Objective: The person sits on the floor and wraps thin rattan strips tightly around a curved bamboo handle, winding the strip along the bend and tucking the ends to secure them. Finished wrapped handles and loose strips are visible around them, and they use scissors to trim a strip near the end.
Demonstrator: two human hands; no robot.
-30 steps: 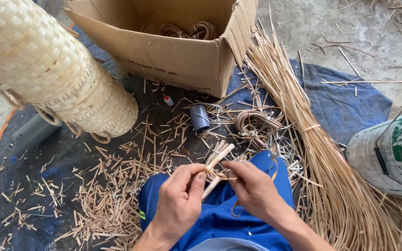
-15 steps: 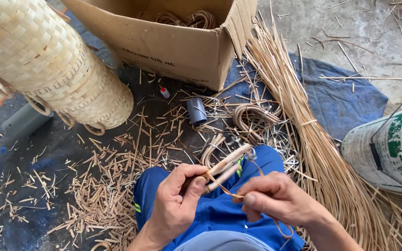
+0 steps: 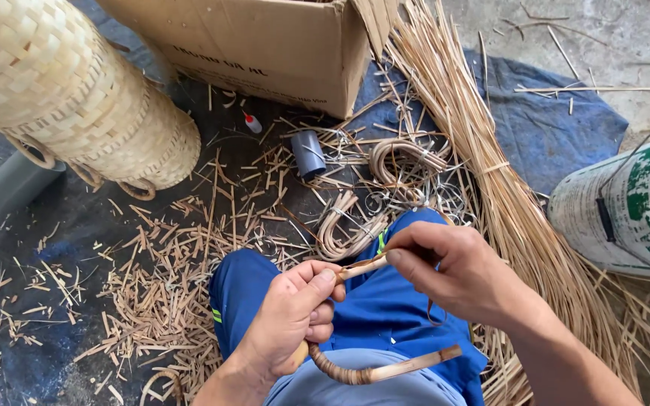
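Observation:
My left hand grips a curved rattan handle over my blue-trousered knee; one end of the bent cane sticks out below my palm toward the right. My right hand pinches a thin brown rattan strip at the handle's upper end, just beside my left thumb. The strip's loose tail loops down past my right palm. More bent cane handles lie on the ground just beyond my knee.
A stack of woven bamboo baskets lies at upper left, a cardboard box at top. A long bundle of rattan strips runs down the right. A white bucket, grey tube piece and small glue bottle stand among cane offcuts.
The handle has been turned so that its curve now hangs below my left hand. My right hand moved up and left to the handle's top end, pulling the strip.

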